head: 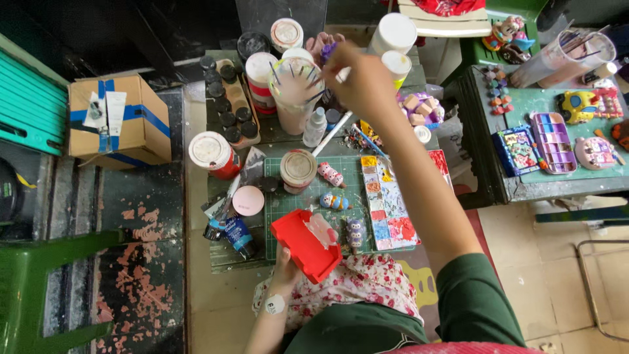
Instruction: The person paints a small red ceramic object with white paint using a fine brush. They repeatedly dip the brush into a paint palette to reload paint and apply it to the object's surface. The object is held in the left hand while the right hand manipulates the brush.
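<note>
Head view shows the left hand (286, 261) closed on the lower edge of a red tray-shaped piece (306, 244), held tilted just above the green mat (288, 203) on the counter (216, 255), near the person's lap. It looks like a light, stiff, thin-walled piece with a pale patch on its inner face; any wet paint would smear, so the bare rim seems the safest hold. The right hand (357, 78) reaches far forward, fingers pinched on a thin brush (331, 131) beside the clear brush jar (295, 92).
</note>
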A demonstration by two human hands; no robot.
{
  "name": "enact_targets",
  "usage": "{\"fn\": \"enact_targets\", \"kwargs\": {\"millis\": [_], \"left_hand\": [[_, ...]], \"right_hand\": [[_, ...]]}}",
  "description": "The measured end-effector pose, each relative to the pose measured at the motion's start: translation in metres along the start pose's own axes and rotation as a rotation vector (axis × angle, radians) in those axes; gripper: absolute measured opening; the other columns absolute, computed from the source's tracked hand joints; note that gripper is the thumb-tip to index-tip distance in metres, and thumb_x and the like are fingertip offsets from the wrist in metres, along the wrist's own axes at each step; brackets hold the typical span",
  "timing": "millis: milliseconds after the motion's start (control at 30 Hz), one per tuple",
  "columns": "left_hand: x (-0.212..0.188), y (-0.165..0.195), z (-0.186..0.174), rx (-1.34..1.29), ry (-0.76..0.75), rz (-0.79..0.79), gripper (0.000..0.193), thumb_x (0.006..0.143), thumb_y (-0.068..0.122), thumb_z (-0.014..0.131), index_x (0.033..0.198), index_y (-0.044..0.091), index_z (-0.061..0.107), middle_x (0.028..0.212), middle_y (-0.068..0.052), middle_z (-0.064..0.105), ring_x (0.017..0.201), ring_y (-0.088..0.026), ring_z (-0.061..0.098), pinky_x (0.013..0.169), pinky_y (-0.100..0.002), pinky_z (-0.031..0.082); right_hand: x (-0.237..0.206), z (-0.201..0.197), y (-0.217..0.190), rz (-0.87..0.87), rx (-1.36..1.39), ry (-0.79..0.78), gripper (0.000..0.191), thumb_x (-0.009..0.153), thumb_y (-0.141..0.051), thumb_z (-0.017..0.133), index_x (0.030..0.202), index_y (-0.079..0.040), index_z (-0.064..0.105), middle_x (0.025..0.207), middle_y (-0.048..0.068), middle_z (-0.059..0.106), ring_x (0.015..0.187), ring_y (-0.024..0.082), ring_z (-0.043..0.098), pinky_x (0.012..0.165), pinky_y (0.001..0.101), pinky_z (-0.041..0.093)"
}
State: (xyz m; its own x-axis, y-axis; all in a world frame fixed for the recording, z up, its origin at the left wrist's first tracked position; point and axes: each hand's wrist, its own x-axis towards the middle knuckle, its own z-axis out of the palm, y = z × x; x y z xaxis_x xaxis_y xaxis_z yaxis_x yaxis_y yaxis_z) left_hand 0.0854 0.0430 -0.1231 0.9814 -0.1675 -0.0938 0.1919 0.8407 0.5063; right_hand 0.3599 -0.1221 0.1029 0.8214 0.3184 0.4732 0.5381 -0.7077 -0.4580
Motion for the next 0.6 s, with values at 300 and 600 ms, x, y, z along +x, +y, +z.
{"fn": "enact_targets", "kwargs": {"millis": [300, 600], "left_hand": [[-0.003, -0.012, -0.009, -0.093, 0.068, -0.019, 0.114, 0.074, 0.056, 0.087, 0.157, 0.007, 0.027, 0.150, -0.010, 0.046, 0.136, -0.027, 0.049, 0.110, -0.049, 0.044], [0.004, -0.007, 0.009, 0.305, 0.086, 0.145, 0.130, 0.061, 0.053, 0.098, 0.158, 0.007, 0.024, 0.153, -0.009, 0.038, 0.143, -0.023, 0.041, 0.120, -0.042, 0.038]], "right_hand": [[0.037, 0.035, 0.001, -0.104, -0.012, 0.005, 0.013, 0.087, -0.020, 0.084, 0.084, -0.011, 0.075, 0.082, 0.003, 0.077, 0.077, 0.024, 0.073, 0.069, 0.0377, 0.055], [0.026, 0.029, 0.018, -0.132, 0.171, -0.046, 0.015, 0.094, -0.014, 0.085, 0.089, -0.005, 0.075, 0.082, 0.008, 0.075, 0.075, 0.020, 0.073, 0.067, 0.0337, 0.055]]}}
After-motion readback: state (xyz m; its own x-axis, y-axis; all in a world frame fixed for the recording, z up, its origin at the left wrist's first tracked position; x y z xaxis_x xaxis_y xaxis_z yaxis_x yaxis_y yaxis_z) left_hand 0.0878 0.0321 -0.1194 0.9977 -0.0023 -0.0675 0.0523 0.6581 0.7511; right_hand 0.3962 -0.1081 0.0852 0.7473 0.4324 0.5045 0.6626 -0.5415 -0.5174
